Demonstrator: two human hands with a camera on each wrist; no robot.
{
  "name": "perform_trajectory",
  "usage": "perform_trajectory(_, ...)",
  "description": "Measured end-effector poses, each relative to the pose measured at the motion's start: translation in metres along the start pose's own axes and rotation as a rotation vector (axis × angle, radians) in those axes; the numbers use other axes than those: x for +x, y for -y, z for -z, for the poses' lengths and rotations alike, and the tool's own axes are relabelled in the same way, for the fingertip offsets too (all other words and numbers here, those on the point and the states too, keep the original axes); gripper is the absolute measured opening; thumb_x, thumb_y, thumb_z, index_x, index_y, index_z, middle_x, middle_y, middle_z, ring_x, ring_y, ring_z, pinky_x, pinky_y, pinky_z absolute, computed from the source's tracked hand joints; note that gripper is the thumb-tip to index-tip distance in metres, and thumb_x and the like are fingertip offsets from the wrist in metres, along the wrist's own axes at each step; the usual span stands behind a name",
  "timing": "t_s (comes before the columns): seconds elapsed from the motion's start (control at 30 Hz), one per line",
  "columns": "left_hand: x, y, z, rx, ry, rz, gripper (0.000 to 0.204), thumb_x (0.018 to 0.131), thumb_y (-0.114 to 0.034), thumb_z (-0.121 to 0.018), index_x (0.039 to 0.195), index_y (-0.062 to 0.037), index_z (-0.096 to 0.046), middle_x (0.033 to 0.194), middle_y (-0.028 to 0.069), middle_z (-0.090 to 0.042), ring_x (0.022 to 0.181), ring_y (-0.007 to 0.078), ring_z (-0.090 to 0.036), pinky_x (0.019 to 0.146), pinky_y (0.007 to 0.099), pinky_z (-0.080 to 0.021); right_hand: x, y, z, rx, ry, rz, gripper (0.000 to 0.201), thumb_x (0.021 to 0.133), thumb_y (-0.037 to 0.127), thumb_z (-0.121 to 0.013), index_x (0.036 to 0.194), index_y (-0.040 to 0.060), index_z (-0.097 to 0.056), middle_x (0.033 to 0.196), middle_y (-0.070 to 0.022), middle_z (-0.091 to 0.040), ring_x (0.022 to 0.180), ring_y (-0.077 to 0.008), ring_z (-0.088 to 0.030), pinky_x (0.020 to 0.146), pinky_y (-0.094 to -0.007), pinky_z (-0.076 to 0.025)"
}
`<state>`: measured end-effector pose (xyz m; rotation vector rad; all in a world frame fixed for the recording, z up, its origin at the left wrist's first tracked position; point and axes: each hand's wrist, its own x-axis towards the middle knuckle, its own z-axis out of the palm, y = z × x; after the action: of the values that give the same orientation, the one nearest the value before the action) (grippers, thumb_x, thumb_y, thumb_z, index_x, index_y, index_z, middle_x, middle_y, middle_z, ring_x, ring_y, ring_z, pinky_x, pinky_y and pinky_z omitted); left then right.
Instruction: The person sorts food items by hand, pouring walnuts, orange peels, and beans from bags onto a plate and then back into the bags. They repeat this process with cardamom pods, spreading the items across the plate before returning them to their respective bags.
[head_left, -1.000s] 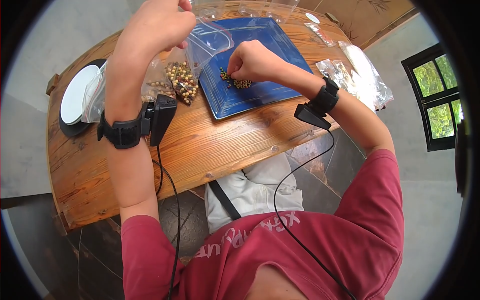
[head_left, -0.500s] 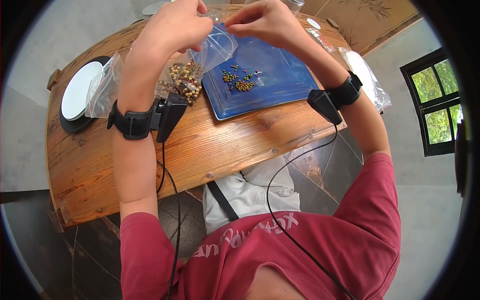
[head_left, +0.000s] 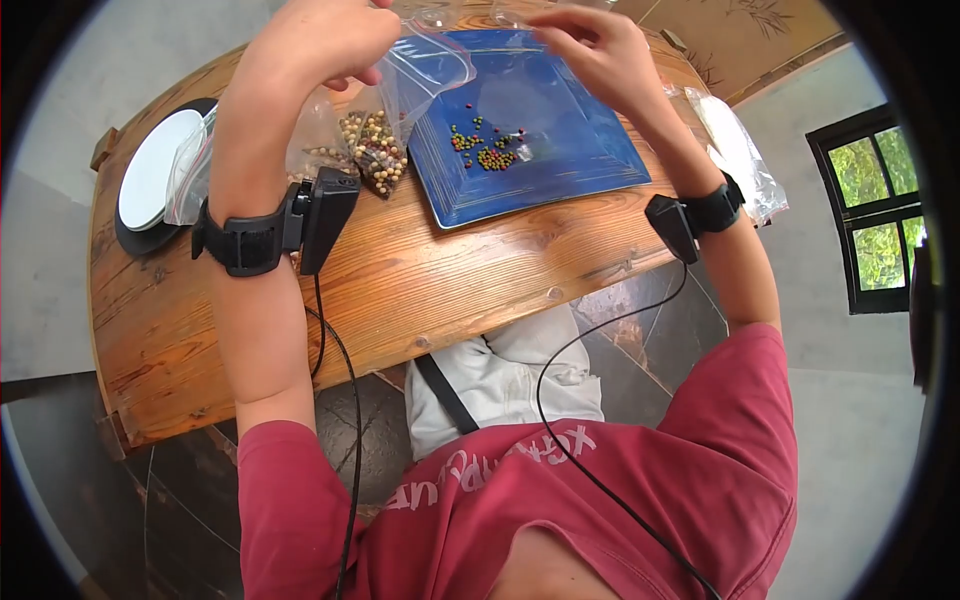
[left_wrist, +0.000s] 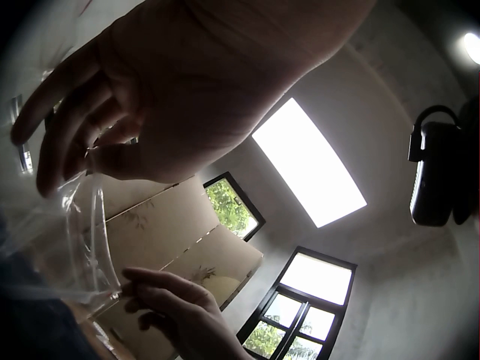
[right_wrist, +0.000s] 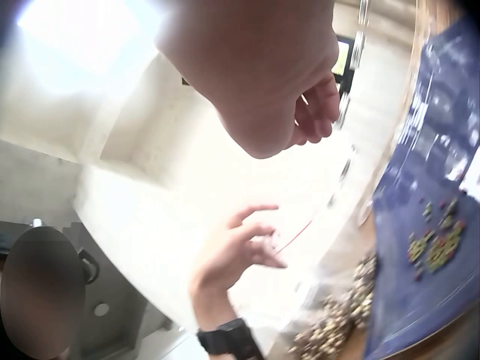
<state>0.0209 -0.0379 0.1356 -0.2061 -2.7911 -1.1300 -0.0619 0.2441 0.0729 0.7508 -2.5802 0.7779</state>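
My left hand (head_left: 325, 45) is raised over the far left of the table and pinches the edge of a clear zip bag (head_left: 432, 68), which hangs down over the corner of a square blue plate (head_left: 590, 165). My right hand (head_left: 605, 60) hovers above the far right part of that plate, its fingers loosely bent toward the left and nothing visible in them. Small green and red peppercorns (head_left: 495, 158) lie scattered on the plate near its front left. Beside the plate is a clear bag of mixed pale and dark peppercorns (head_left: 378, 150).
White round plates (head_left: 160, 165) on a dark round mat stand at the left, a clear bag (head_left: 190, 170) overlapping them. Clear cups (head_left: 510, 12) line the far edge. A plastic packet (head_left: 735, 150) lies at the right. Cables hang from both wrist cameras.
My right hand has left the peppercorns on the plate, risen to the zip bag, then moved right away from it. The peppercorns lie uncovered. My left hand keeps the bag, shifting slightly.
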Motion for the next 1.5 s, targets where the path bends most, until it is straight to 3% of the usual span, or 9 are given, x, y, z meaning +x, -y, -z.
perform_trajectory(0.13,0.0,-0.001,0.007,0.064,-0.001,0.079,0.033,0.088,-0.002,-0.047,0.117,0.0079,-0.058,0.084,0.0219,-0.07,0.069,0.0267,-0.071,0.061,0.0377,-0.056,-0.049,-0.086,0.011,-0.187,0.087,-0.21,0.03,0.09,0.028,-0.072,0.112,0.0089,-0.078,0.094,-0.0106,-0.077,0.086,-0.0205,-0.073,0.078,-0.0337,-0.057)
perform_trajectory(0.27,-0.005,-0.002,0.009,0.074,0.007,0.078,0.034,0.089,-0.002,-0.047,0.119,0.0075,-0.057,0.082,0.02,-0.07,0.065,0.0258,-0.07,0.058,0.0373,-0.055,-0.078,-0.083,0.015,-0.252,0.256,-0.297,0.035,0.088,0.033,-0.073,0.115,0.0099,-0.077,0.099,-0.0148,-0.077,0.091,-0.028,-0.074,0.082,-0.0372,-0.057)
perform_trajectory(0.43,0.012,0.004,0.005,0.043,0.112,0.227,0.042,0.087,-0.005,-0.058,0.126,0.007,-0.055,0.095,0.0192,-0.071,0.084,0.0261,-0.073,0.074,0.0367,-0.058,-0.098,-0.109,0.004,-0.383,0.068,-0.259,0.047,0.088,0.042,-0.075,0.118,0.0058,-0.073,0.111,-0.0194,-0.073,0.102,-0.0333,-0.071,0.091,-0.0412,-0.055)
perform_trajectory(0.53,0.025,0.038,-0.005,0.074,0.064,0.105,0.036,0.095,-0.015,-0.056,0.13,-0.0065,-0.056,0.09,0.0084,-0.069,0.073,0.0178,-0.072,0.061,0.0309,-0.056,-0.102,-0.12,0.006,-0.475,0.023,-0.347,0.057,0.087,0.049,-0.075,0.117,0.0012,-0.07,0.112,-0.0201,-0.072,0.107,-0.0352,-0.069,0.093,-0.0434,-0.054)
perform_trajectory(0.6,0.022,0.03,-0.006,0.064,0.062,0.134,0.04,0.092,-0.016,-0.055,0.13,-0.0045,-0.057,0.089,0.0122,-0.073,0.075,0.0205,-0.075,0.065,0.0326,-0.058,-0.103,-0.135,0.004,-0.497,0.026,-0.384,0.069,0.083,0.059,-0.076,0.113,-0.0034,-0.07,0.106,-0.021,-0.074,0.101,-0.035,-0.072,0.089,-0.0428,-0.056)
perform_trajectory(0.7,0.02,0.02,-0.005,0.071,0.076,0.163,0.047,0.094,-0.026,-0.064,0.133,-0.0013,-0.055,0.09,0.013,-0.073,0.072,0.0186,-0.074,0.059,0.0286,-0.056,-0.102,-0.15,0.008,-0.204,0.199,-0.589,0.074,0.084,0.058,-0.078,0.121,-0.0057,-0.068,0.099,-0.018,-0.075,0.092,-0.0272,-0.073,0.081,-0.0355,-0.057)
perform_trajectory(0.97,0.004,-0.016,-0.001,0.028,0.071,0.273,0.066,0.09,-0.038,-0.079,0.137,-0.0001,-0.052,0.084,0.0089,-0.071,0.064,0.0124,-0.068,0.058,0.0255,-0.053,-0.099,-0.168,-0.003,-0.043,0.253,-0.636,0.058,0.094,0.057,-0.07,0.094,-0.0009,-0.065,0.082,-0.0102,-0.066,0.078,-0.0171,-0.06,0.069,-0.0326,-0.049)
perform_trajectory(1.27,0.007,-0.023,-0.008,0.119,0.06,0.371,0.067,0.09,-0.044,-0.077,0.135,0.0012,-0.054,0.08,0.0098,-0.07,0.063,0.0133,-0.069,0.056,0.0262,-0.053,-0.102,-0.15,0.003,0.603,0.302,-0.824,0.043,0.105,0.045,-0.059,0.108,0.0019,-0.062,0.089,0.0006,-0.063,0.075,-0.0039,-0.055,0.064,-0.0224,-0.045)
perform_trajectory(1.5,0.009,-0.019,-0.031,0.165,0.033,0.357,0.059,0.09,-0.034,-0.075,0.132,0.003,-0.056,0.08,0.0119,-0.074,0.067,0.0154,-0.073,0.058,0.0272,-0.056,-0.114,-0.15,-0.005,0.965,0.228,-0.871,0.044,0.106,0.04,-0.058,0.113,-0.0029,-0.057,0.092,-0.0073,-0.065,0.077,-0.0112,-0.064,0.066,-0.0268,-0.054)
